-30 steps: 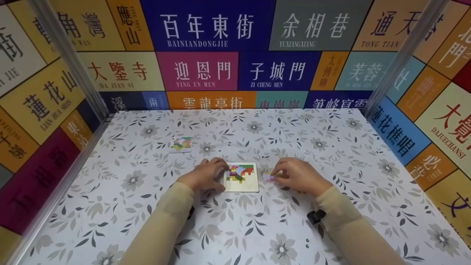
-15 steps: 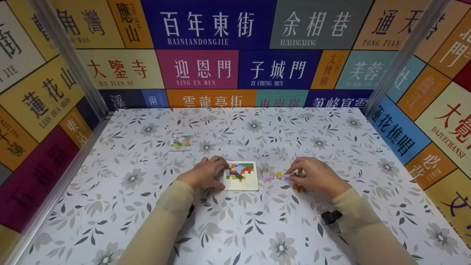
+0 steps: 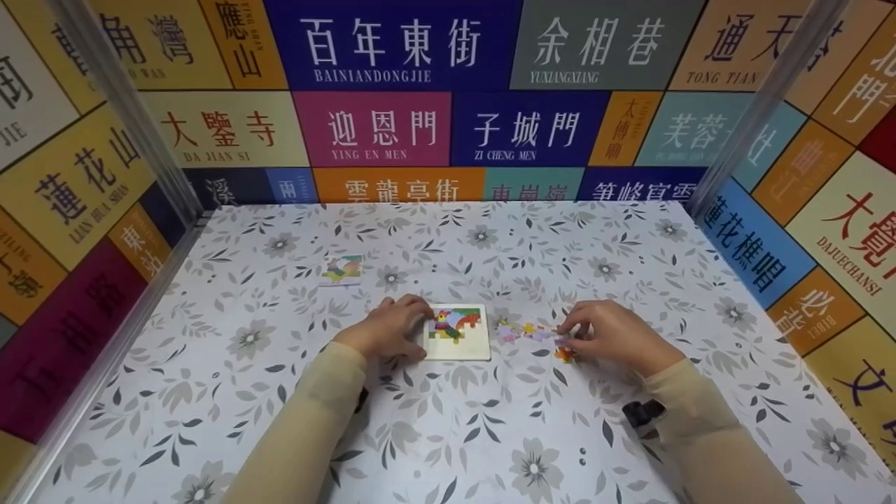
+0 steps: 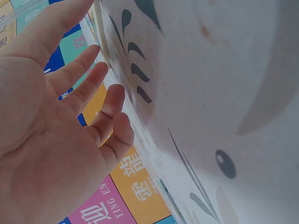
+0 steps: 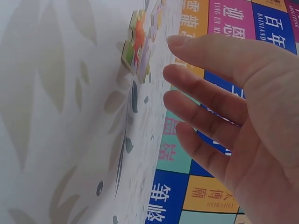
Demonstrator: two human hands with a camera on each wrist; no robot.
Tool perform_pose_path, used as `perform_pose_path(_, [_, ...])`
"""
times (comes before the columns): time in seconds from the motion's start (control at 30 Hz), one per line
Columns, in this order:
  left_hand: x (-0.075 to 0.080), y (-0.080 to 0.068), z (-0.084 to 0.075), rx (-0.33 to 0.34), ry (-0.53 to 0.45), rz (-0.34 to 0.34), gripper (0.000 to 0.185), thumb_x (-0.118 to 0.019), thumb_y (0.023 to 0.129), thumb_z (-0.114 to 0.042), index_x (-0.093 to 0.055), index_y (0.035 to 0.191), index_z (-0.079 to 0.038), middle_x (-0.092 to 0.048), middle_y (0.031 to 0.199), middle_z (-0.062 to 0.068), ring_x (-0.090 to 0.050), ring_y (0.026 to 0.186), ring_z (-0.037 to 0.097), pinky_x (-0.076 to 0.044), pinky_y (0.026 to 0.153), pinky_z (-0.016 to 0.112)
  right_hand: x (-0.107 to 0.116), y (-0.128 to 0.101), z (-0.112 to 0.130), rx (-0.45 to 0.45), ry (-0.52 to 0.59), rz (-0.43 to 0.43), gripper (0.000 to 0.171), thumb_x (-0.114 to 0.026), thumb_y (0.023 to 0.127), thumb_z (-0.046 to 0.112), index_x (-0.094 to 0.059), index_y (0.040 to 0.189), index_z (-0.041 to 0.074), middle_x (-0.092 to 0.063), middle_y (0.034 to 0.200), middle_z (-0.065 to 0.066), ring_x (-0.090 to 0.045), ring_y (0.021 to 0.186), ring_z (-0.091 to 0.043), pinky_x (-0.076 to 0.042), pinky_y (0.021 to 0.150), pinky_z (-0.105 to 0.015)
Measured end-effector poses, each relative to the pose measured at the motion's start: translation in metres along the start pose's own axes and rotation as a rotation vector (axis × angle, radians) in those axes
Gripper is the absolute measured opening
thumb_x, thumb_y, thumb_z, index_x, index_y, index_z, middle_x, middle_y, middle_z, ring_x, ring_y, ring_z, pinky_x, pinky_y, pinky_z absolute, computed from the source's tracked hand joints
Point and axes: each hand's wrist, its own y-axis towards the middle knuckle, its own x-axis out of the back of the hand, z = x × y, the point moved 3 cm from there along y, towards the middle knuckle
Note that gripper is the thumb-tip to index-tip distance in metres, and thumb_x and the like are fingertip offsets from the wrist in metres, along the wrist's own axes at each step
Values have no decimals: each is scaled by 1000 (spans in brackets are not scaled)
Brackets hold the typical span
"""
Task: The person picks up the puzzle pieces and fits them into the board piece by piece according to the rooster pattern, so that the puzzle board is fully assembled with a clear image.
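Observation:
A small white puzzle board (image 3: pixel 469 348) lies mid-table, its upper part filled with a colourful bird picture. My left hand (image 3: pixel 385 329) rests at the board's left side, thumb near the lower corner and fingers at the upper one. The left wrist view shows that hand (image 4: pixel 65 121) with relaxed fingers beside the board's edge. To the right lie loose puzzle pieces: a pinkish-lilac one (image 3: pixel 505 332), a yellow and lilac one (image 3: pixel 533 332) and an orange one (image 3: pixel 563 355). Beside the orange piece (image 5: pixel 138 39) is my right hand (image 5: pixel 233 107), fingers loosely bent, with nothing visible between them.
A picture card (image 3: pixel 341 269) with a similar bird design lies farther back on the left. The floral cloth (image 3: pixel 448 434) covers the table. Walls of coloured panels with large characters (image 3: pixel 381 129) stand behind and at both sides.
My right hand has moved right, from the pinkish-lilac piece toward the orange one, uncovering pieces that it hid. My left hand and the board have kept their places.

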Motion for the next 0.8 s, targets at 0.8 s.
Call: perform_pose_path(0.8, [1,-2,-2,-5,-5,-7,61,-85,86,-23,-58,141,-15,-42,158,5,-40,138,39,-34,117,54,-6,-19,-13,0,88,47,13,-84,80,11,-80,91,17,-72,88,0,-63,76,-18,-51,68,-24])
